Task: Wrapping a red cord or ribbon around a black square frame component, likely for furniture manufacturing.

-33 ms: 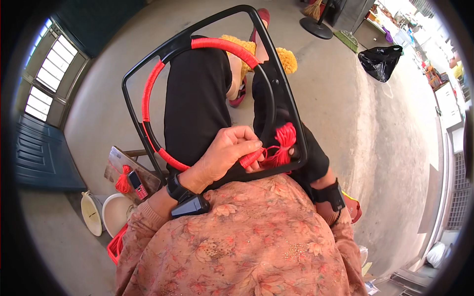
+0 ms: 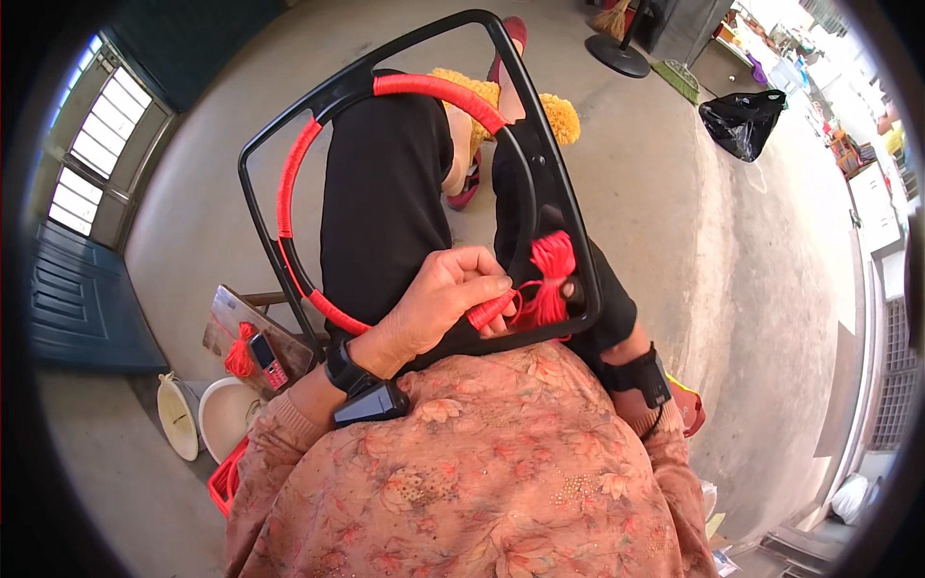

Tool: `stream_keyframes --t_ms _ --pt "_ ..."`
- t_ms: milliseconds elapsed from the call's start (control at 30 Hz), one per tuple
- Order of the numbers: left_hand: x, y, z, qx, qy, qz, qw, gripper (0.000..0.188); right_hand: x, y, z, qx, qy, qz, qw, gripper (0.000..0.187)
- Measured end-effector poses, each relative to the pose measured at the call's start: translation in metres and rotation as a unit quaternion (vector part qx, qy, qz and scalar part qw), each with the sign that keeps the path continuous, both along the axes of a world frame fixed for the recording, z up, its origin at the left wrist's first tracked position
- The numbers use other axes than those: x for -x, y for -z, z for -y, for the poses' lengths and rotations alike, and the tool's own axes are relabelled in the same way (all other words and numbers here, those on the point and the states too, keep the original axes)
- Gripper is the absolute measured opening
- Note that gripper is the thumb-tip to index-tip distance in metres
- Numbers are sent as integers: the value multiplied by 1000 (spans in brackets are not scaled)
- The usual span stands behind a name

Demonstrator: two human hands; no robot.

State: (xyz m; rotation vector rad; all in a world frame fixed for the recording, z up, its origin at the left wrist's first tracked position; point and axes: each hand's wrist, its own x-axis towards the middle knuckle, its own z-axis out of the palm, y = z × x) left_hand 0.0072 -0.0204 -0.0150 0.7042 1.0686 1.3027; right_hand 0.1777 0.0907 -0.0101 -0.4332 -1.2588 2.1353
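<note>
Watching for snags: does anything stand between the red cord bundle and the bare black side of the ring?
Nothing visible: the red cord bundle lies beside the ring's bare black side; the outer frame passes right of it; thin strands lead to the left hand.

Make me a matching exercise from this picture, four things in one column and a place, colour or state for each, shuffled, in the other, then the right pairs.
Column one
1. Left hand
2. Phone
3. Black plastic bag
4. Fluffy ball

Column two
A. Beside a bunch of red cord
B. Yellow
C. Pinching the partly red-wrapped ring
D. On the floor, upper right of the picture

Pairs: 1-C, 2-A, 3-D, 4-B
</note>
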Motion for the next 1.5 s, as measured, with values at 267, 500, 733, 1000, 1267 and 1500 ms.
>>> stream_keyframes --t_ms 267,500,733,1000,1267,1500 --pt "-9 -3 2 -41 -11 -51 998 13 35 27 -37 -410 -89 120 900 67" --pt "-3 1 -2 -10 -6 32 999 37 21 59 -16 -14 -2 43 999 44" --pt "-3 3 -5 34 -13 38 999 45 18 81 -20 -137 227 64 962 35" --pt "4 6 -5 38 32 66 997 37 -73 68 -60 192 -76 -287 935 27" --pt "-3 3 -6 32 -6 34 999 20 -140 86 -5 4 222 78 972 27" --pt "-5 4 -8 4 -22 17 1000 14 -110 123 -65 156 25 -57 986 38"
